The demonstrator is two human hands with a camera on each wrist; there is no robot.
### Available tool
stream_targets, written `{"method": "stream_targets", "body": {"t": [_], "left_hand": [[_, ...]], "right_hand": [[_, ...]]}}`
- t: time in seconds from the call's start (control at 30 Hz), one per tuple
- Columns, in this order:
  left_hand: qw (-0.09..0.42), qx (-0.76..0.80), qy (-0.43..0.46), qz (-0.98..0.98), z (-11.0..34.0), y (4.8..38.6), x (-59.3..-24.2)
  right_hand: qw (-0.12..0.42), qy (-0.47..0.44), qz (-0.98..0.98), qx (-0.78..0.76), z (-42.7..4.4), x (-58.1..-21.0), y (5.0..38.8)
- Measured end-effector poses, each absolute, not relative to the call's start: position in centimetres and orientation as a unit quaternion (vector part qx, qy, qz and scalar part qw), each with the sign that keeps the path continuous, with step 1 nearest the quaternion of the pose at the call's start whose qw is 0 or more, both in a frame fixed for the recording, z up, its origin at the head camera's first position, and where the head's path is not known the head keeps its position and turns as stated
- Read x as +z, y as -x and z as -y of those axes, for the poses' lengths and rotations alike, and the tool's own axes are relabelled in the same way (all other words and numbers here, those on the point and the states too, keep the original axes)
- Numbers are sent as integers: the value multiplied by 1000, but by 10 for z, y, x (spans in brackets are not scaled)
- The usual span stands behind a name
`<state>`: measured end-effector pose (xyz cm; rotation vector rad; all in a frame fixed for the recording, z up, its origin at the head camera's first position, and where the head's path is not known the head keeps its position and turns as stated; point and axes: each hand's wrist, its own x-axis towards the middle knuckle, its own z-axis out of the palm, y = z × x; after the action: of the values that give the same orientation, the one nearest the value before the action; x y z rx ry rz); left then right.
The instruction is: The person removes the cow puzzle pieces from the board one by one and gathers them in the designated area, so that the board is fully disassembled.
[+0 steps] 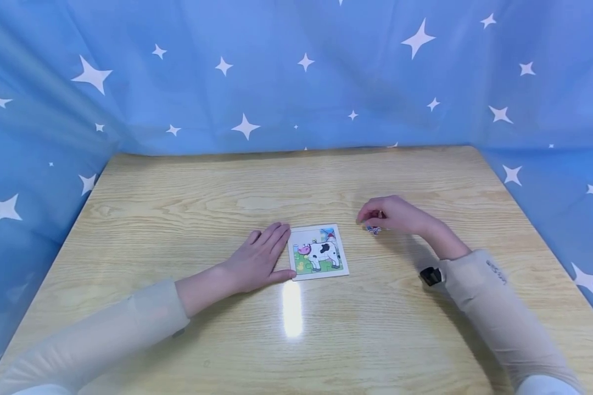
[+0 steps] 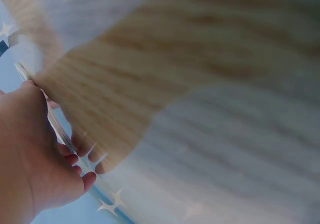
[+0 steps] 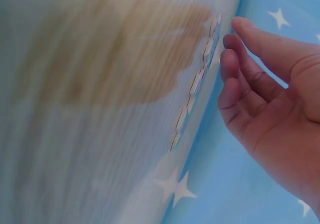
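Observation:
A small square jigsaw puzzle [image 1: 321,253] in a white frame lies mid-table, with a black-and-white cow pictured on it and pale board showing at its upper left. Flat along the frame's left edge rests my left hand [image 1: 259,260], fingers extended and thumb at the lower left corner. To the right of the puzzle, my right hand [image 1: 395,215] hovers with loosely bent fingers over colourful puzzle pieces [image 1: 373,230], partly hiding them. In the right wrist view, several pieces [image 3: 196,83] lie on the tabletop, apart from the fingertips, and nothing shows between thumb and fingers.
The wood-grain table [image 1: 217,186] reaches back to a blue curtain [image 1: 286,82] with white stars, which also hangs at both sides. A black device [image 1: 431,276] sits at the right wrist. Light glares off the tabletop just below the puzzle.

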<state>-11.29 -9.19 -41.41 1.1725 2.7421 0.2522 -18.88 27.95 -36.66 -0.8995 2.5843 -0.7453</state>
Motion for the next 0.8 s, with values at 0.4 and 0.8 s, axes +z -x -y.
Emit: {"method": "stream_targets", "body": {"t": [0.4,0.8], "left_hand": [[79,87,-389,-914,91,112,-416],[66,81,-390,-915,92,112,-414]], "right_hand": [[150,343,-889,-262,-262,-370,189],[157,359,-881,-266,-248,-368,187]]}}
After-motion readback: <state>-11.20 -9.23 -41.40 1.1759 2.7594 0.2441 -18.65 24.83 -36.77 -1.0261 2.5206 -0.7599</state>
